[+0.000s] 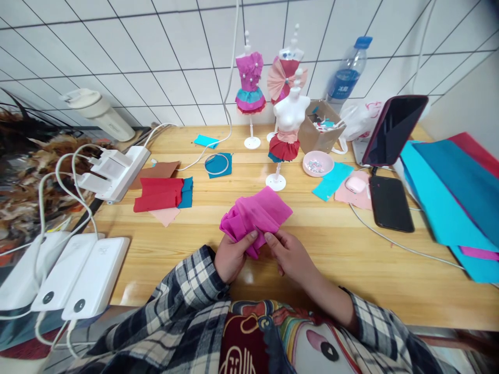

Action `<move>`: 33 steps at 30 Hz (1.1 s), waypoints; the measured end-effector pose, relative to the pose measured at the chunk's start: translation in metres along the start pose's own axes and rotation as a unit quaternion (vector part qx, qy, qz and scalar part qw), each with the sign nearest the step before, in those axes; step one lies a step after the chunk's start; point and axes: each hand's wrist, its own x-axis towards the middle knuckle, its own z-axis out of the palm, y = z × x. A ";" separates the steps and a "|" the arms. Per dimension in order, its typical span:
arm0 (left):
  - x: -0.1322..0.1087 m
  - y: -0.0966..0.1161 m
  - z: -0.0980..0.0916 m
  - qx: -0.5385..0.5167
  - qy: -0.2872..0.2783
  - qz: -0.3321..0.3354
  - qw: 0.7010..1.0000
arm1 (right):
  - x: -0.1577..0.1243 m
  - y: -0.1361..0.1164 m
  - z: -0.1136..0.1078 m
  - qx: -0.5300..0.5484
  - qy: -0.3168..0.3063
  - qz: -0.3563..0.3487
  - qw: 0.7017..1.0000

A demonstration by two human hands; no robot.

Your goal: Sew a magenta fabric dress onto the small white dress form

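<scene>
A piece of bright pink crepe paper [257, 210], folded and gathered, is held above the table's front middle. My left hand [233, 255] grips its lower left, thumb on top. At its lower right edge, my right hand [290, 255] pinches it between thumb and fingers. Just beyond the paper stands a small white dress-form stand [292, 109] wearing a pink waistband and a red gathered skirt. Behind it are two more dress forms, one in a magenta and blue dress [250, 78], the other in a red dress with a pink bow [286, 78].
Red paper [159, 194] and a blue square with a ring [218, 165] lie left. A pink bowl of beads [318, 164], phone [391, 203], propped phone [395, 130] and coloured sheets [456, 192] are right. White power banks [95, 278] and a power strip [125, 174] with cables line the left edge.
</scene>
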 end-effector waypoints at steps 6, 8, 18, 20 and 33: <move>0.000 -0.001 0.000 -0.001 -0.002 -0.005 1.000 | 0.001 0.000 0.001 -0.014 0.002 -0.017 1.000; -0.001 0.000 -0.001 -0.006 -0.013 -0.010 1.000 | 0.002 0.000 0.001 -0.003 -0.002 -0.007 1.000; -0.001 0.013 -0.001 -0.159 -0.022 -0.028 0.987 | -0.025 0.001 -0.042 0.137 -0.077 0.115 0.981; -0.001 0.012 0.001 -0.170 -0.031 -0.044 0.984 | -0.028 -0.001 -0.039 0.255 -0.007 0.140 0.957; 0.003 0.073 -0.057 0.174 -0.375 -0.037 0.910 | 0.014 -0.037 -0.023 0.279 0.047 -0.072 0.956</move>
